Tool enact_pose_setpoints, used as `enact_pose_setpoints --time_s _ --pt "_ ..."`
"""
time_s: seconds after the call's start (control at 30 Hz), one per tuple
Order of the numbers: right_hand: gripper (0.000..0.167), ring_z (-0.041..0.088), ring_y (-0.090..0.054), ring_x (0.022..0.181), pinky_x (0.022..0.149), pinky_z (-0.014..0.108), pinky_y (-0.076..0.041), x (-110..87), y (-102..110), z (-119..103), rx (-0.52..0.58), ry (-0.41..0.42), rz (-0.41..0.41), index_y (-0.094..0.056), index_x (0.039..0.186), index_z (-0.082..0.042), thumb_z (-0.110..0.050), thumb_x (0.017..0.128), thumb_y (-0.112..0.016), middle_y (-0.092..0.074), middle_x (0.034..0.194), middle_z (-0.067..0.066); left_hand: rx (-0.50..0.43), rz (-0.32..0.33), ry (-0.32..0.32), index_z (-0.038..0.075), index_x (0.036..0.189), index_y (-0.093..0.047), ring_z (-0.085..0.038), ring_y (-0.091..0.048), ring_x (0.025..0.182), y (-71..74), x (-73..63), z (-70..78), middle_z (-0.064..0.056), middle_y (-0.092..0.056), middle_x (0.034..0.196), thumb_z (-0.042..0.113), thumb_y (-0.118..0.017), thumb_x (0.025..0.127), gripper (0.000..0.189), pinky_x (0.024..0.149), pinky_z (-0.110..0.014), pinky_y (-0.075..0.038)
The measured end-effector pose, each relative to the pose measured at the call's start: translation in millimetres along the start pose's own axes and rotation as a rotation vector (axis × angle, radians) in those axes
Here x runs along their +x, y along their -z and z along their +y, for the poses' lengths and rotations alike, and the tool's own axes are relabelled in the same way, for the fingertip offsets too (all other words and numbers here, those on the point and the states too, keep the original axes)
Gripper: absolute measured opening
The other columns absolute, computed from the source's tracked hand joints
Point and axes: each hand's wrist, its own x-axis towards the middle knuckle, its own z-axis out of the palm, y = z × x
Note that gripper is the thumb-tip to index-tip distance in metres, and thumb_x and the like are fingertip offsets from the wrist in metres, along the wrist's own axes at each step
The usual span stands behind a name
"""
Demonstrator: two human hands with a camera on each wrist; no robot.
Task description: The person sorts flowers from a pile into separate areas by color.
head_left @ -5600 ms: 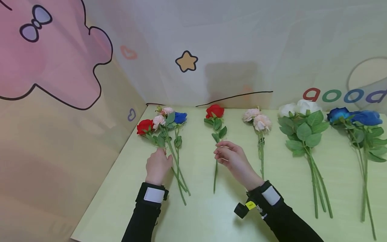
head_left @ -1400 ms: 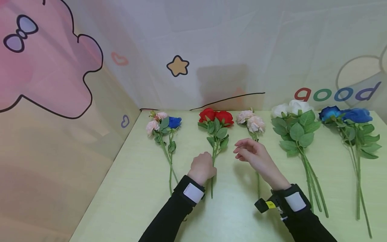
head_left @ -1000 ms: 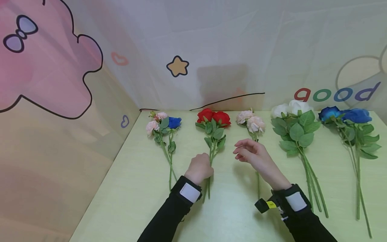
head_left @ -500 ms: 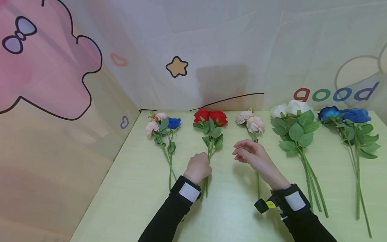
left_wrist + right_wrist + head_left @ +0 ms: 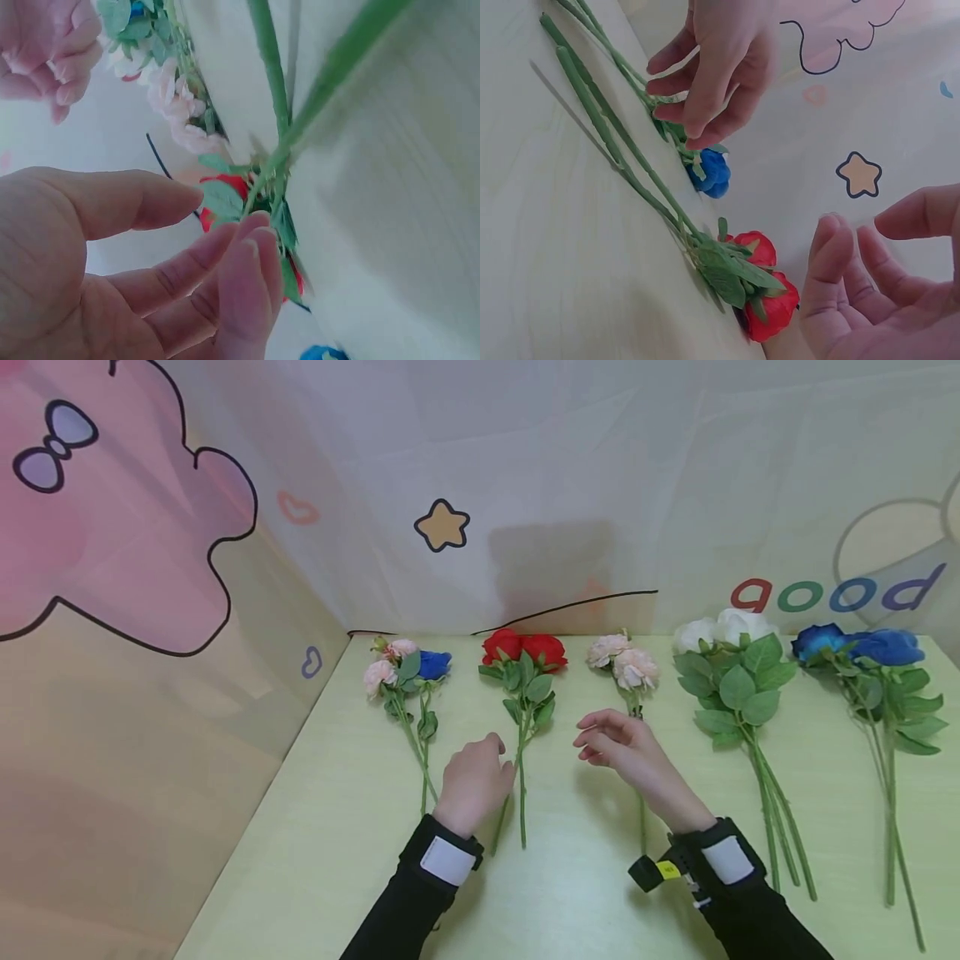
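Two red roses (image 5: pixel 523 650) lie side by side on the pale table, their stems crossing lower down. My left hand (image 5: pixel 474 783) is just left of those stems, and it grips nothing. In the left wrist view, a gap shows between its thumb (image 5: pixel 142 199) and fingers, with the green stems (image 5: pixel 319 86) beyond the fingertips. My right hand (image 5: pixel 633 764) hovers over the stem of the pale pink flowers (image 5: pixel 634 668), fingers loosely bent around nothing. The right wrist view shows the red roses (image 5: pixel 769 307) lying apart from both hands.
At left, pink flowers (image 5: pixel 380 677) and a blue rose (image 5: pixel 433 665) lie with crossed stems. White flowers (image 5: pixel 742 627) with broad leaves and blue roses (image 5: pixel 888 647) lie to the right. A printed cloth wall (image 5: pixel 555 460) stands behind the table.
A red rose once at the left bunch now lies beside the other red rose. My left hand has since let go of the stems and shifted slightly left; the right hand is nearly still lately.
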Motion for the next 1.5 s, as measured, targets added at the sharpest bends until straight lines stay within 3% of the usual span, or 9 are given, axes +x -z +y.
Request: enact_pose_setpoints --time_s 0.13,0.27,0.47,0.6,0.87,1.17,1.37,1.5 --pt "0.032 0.004 -0.067 0.084 0.080 0.020 -0.056 0.7 -5 0 -0.008 -0.007 -0.012 -0.052 0.128 0.009 -0.010 0.102 -0.052 -0.071 0.100 0.006 -0.001 0.044 -0.013 0.002 0.107 -0.068 -0.017 -0.047 0.051 7.0 -9.1 -8.8 -0.012 -0.068 0.075 0.014 -0.064 0.095 0.018 0.045 -0.027 -0.034" --pt "0.031 0.004 -0.067 0.084 0.080 0.020 -0.056 1.0 -10 1 -0.004 0.002 -0.019 -0.053 0.127 0.009 -0.010 0.102 -0.052 -0.071 0.101 0.008 0.002 0.077 -0.013 0.001 0.104 -0.069 -0.015 -0.044 0.048 13.1 -15.1 -19.0 -0.009 -0.064 0.067 0.013 -0.064 0.095 0.016 0.043 -0.025 -0.032" --pt "0.029 0.007 -0.068 0.085 0.081 0.020 -0.057 1.0 -21 3 0.047 -0.006 -0.028 -0.053 0.125 0.008 -0.010 0.102 -0.053 -0.071 0.102 0.010 0.008 0.095 0.038 0.002 0.103 -0.068 -0.015 -0.047 0.048 21.3 -21.9 -35.5 -0.006 -0.062 0.065 0.015 -0.064 0.095 0.016 0.044 -0.026 -0.034" --pt "0.032 0.008 -0.068 0.086 0.082 0.020 -0.057 1.1 -30 2 0.104 -0.013 -0.034 -0.052 0.127 0.008 -0.011 0.102 -0.054 -0.071 0.099 0.003 0.034 0.108 0.074 0.003 0.100 -0.067 -0.020 -0.051 0.051 27.1 -27.3 -45.7 -0.009 -0.065 0.068 0.017 -0.064 0.095 0.015 0.045 -0.029 -0.036" --pt "0.032 0.009 -0.065 0.087 0.083 0.020 -0.056 9.5 -54 -3 0.189 -0.033 -0.082 -0.051 0.129 0.007 -0.013 0.104 -0.053 -0.070 0.096 -0.004 0.088 0.057 0.152 0.004 0.090 -0.064 -0.026 -0.061 0.060 34.0 -37.9 -59.1 -0.011 -0.069 0.076 0.022 -0.065 0.095 0.018 0.050 -0.034 -0.045" --pt "0.028 0.010 -0.065 0.082 0.080 0.022 -0.056 18.6 -83 -5 0.233 -0.063 -0.118 -0.052 0.126 0.007 -0.008 0.102 -0.052 -0.068 0.091 -0.001 0.090 -0.011 0.199 0.005 0.079 -0.061 -0.025 -0.062 0.062 25.6 -44.6 -66.6 -0.008 -0.065 0.071 0.026 -0.068 0.093 0.026 0.051 -0.035 -0.046" --pt "0.027 0.011 -0.065 0.082 0.080 0.023 -0.055 19.6 -93 0 0.219 -0.079 -0.124 -0.054 0.124 0.006 -0.008 0.101 -0.052 -0.068 0.092 0.000 0.095 -0.006 0.177 0.012 0.057 -0.047 -0.018 -0.050 0.052 20.3 -46.0 -68.4 0.000 -0.047 0.055 0.026 -0.068 0.092 0.044 0.044 -0.029 -0.035" --pt "0.030 0.011 -0.065 0.082 0.080 0.024 -0.055 19.9 -97 2 0.212 -0.100 -0.127 -0.053 0.127 0.007 -0.007 0.101 -0.051 -0.069 0.095 0.003 0.099 -0.014 0.176 0.014 0.051 -0.037 -0.016 -0.043 0.049 17.0 -45.8 -70.3 0.004 -0.034 0.052 0.025 -0.068 0.091 0.051 0.043 -0.027 -0.031"
